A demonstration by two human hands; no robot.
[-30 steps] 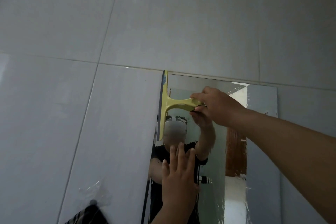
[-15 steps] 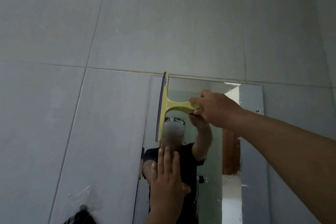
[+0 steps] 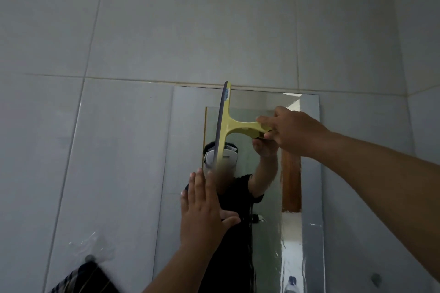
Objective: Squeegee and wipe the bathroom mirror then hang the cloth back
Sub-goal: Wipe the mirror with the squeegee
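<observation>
Gripping the handle of a yellow squeegee, the right hand has its fingers curled closed around the grip, arm reaching in from the right edge of the view.

Left hand: open flat, fingers together and pointing up, thumb spread to the right; it holds nothing. It is raised in front of the lower left part of the mirror; whether the palm touches the glass cannot be told.

Squeegee: T-shaped, yellow body, dark rubber blade along its left side. The blade stands nearly upright, slightly tilted, its top end at the mirror's top edge and its lower end just above the left hand's fingertips. The handle runs out to the right into the right hand. The blade lies over the left-centre of the glass.

Mirror: tall, frameless rectangle set on the tiled wall, its top edge just under a horizontal grout line. It reflects a person in a dark short-sleeved top with a raised arm, a wooden door and a bright opening beyond. Streaks show on the lower right of the glass.

Cloth: dark checked fabric hanging from a small round hook on the wall, at the lower left, well apart from the mirror's left edge.

Wall: large pale grey glossy tiles, with a light glare at the top.
</observation>
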